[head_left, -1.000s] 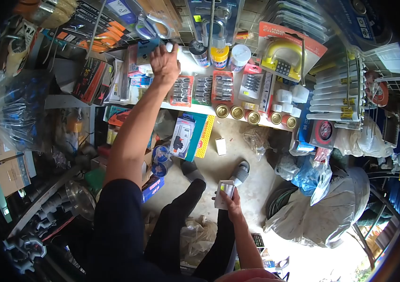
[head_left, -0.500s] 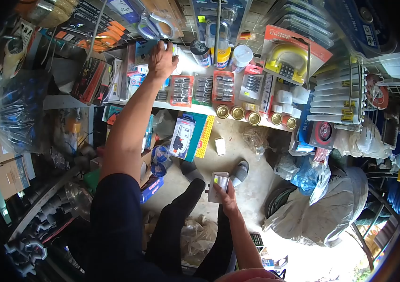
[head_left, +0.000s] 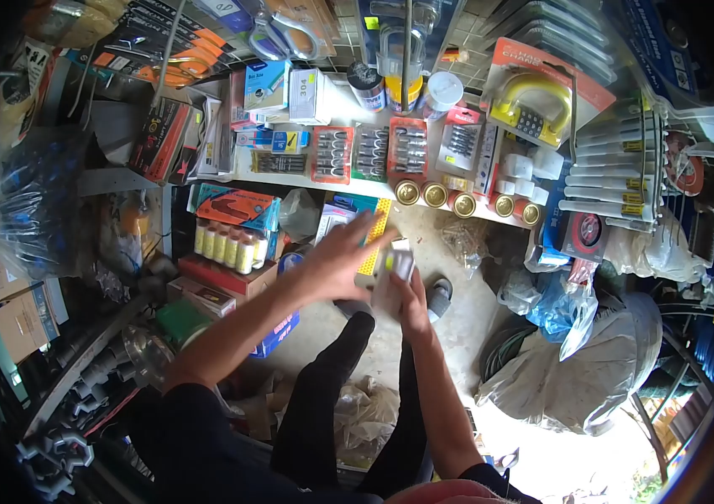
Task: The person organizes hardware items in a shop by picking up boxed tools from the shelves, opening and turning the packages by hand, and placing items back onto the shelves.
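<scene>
My right hand [head_left: 412, 304] is wrapped around a small grey-white box [head_left: 392, 281] with a yellow-green sticker, held above the floor between my knees. Just left of that box is my left hand [head_left: 342, 262], slightly blurred, with fingers spread and nothing visible in them. It covers part of a packaged tool and a yellow dotted board [head_left: 380, 220] below. On the shelf, a white box marked 304 [head_left: 308, 94] stands beside a blue box [head_left: 266, 86].
Carded drill bits [head_left: 332, 154] and gold-topped cans [head_left: 434, 195] line the shelf [head_left: 290, 181]. A yellow lock in a red package [head_left: 533, 105] hangs at right. Yellow-and-white tubes [head_left: 227, 245] sit at left. A grey-covered bundle [head_left: 571, 370] occupies the lower right.
My left hand has come away from the boxes on the shelf, down and toward my right hand, uncovering the 304 box. My right hand still holds the small box, slightly higher.
</scene>
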{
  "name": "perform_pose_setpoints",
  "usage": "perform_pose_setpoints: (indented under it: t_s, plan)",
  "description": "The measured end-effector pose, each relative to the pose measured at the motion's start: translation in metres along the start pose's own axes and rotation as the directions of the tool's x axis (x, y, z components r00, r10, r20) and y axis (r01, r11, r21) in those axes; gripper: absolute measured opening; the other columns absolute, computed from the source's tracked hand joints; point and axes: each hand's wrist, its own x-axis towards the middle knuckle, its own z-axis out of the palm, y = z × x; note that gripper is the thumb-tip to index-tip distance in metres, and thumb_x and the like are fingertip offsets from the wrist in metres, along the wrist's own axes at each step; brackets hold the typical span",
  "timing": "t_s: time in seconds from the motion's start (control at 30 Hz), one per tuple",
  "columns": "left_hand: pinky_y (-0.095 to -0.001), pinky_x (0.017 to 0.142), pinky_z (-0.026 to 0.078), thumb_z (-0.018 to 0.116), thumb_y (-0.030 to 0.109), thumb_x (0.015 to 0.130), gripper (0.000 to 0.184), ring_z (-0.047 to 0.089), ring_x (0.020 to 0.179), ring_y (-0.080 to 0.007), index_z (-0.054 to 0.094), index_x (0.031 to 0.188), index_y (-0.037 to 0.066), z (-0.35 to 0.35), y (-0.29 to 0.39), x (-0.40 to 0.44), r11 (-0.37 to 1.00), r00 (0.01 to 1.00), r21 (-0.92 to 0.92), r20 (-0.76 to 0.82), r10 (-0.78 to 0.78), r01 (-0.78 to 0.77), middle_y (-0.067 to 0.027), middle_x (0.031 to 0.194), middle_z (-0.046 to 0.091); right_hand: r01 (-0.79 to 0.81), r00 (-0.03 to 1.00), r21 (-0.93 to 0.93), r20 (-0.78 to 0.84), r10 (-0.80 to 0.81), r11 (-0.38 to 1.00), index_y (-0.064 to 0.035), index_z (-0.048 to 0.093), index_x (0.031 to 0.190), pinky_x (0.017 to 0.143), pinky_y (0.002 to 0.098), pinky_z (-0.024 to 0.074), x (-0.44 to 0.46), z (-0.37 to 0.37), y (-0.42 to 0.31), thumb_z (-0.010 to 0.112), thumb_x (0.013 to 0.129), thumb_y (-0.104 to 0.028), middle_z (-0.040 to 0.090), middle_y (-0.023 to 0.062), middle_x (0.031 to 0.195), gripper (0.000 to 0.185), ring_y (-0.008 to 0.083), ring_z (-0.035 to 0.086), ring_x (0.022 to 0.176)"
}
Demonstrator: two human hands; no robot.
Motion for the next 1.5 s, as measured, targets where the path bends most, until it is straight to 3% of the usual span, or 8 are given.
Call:
perform_pose_setpoints:
  t_s: [0.17,0.23,0.33,0.73,0.83,1.1,1.3,1.5]
  plan:
    - [-0.05,0.112,0.043,0.092,0.019,0.06,0.118,0.046,0.136,-0.0435,0.029,0.159,0.011,0.01,-0.025,0.024,0.999,0.981,0.032,-0.192,0.027,-0.021,-0.0261,0.148,0.041,0.228,0.965,-0.151,0.168,-0.202,0.962,0.001,0.037,0.149,0.099,0.0361,0.049,0.078,0.047,-0.044,0.065,0.095,-0.023,0.057,0.013,0.133,0.065,0.0192,0.057,0.118]
    - [-0.0515,0.112,0.042,0.091,0.021,0.06,0.116,0.049,0.131,-0.0452,0.029,0.158,0.008,-0.027,-0.039,0.043,0.995,0.993,0.047,-0.084,-0.083,0.087,-0.0263,0.145,0.043,0.293,0.941,-0.155,0.221,-0.256,0.944,0.0012,0.037,0.15,0.096,0.0355,0.0504,0.103,0.067,-0.065,0.067,0.095,-0.023,0.06,0.0132,0.129,0.067,0.0191,0.06,0.113]
    - [-0.0562,0.112,0.034,0.092,0.025,0.058,0.117,0.043,0.135,-0.0433,0.03,0.155,0.005,-0.046,-0.079,0.066,0.967,0.99,0.239,-0.135,-0.049,0.081,-0.0233,0.143,0.045,0.2,0.929,0.008,0.317,-0.192,0.98,-0.0025,0.039,0.15,0.087,0.0329,0.0526,0.134,0.089,-0.086,0.073,0.093,-0.024,0.064,0.0139,0.124,0.07,0.0198,0.063,0.108]
    - [-0.0638,0.124,-0.009,0.085,0.064,0.057,0.12,0.037,0.143,-0.0306,0.042,0.145,-0.004,-0.086,-0.158,0.168,0.607,0.95,0.752,-0.087,-0.299,0.259,-0.0175,0.143,0.048,0.011,0.999,-0.077,0.037,-0.008,0.997,-0.0036,0.04,0.149,0.081,0.0331,0.0561,0.059,0.05,-0.005,0.066,0.099,-0.025,0.065,0.0201,0.125,0.06,0.0228,0.069,0.105]
    - [-0.0642,0.124,-0.002,0.086,0.051,0.058,0.105,0.042,0.137,-0.0338,0.046,0.136,-0.007,-0.08,-0.175,0.175,0.689,0.974,0.689,-0.139,-0.179,0.225,-0.0214,0.133,0.052,-0.046,0.999,-0.056,0.004,0.046,0.997,-0.0031,0.041,0.148,0.081,0.0322,0.0552,0.029,0.028,0.027,0.066,0.1,-0.026,0.067,0.0179,0.121,0.059,0.0215,0.069,0.105]
    - [-0.0647,0.121,0.003,0.082,0.063,0.062,0.114,0.037,0.143,-0.0371,0.039,0.142,-0.006,-0.079,-0.2,0.159,0.772,0.991,0.626,-0.13,-0.037,0.11,-0.0286,0.146,0.044,-0.095,0.994,0.04,-0.051,0.097,0.995,-0.0038,0.038,0.149,0.089,0.0361,0.0547,-0.02,0.005,0.045,0.065,0.098,-0.032,0.064,0.0173,0.127,0.065,0.0236,0.067,0.109]
    - [-0.0645,0.123,0.004,0.077,0.07,0.069,0.116,0.032,0.146,-0.0332,0.038,0.149,-0.004,-0.072,-0.197,0.177,0.631,0.99,0.766,-0.054,-0.133,0.127,-0.019,0.152,0.042,-0.062,0.998,0.083,0.008,0.061,0.995,-0.0053,0.039,0.149,0.086,0.0352,0.0531,-0.006,0.024,0.04,0.065,0.101,-0.026,0.065,0.0167,0.123,0.058,0.0223,0.067,0.108]
    - [-0.06,0.121,0.015,0.077,0.071,0.07,0.098,0.039,0.14,-0.0309,0.059,0.139,0.004,-0.059,-0.183,0.189,0.368,0.931,0.904,-0.081,-0.356,0.219,-0.0119,0.145,0.054,-0.055,0.996,0.038,0.067,0.053,0.998,-0.0041,0.039,0.15,0.091,0.0377,0.0533,0.004,0.043,0.045,0.064,0.1,-0.029,0.063,0.0199,0.126,0.061,0.0251,0.066,0.111]
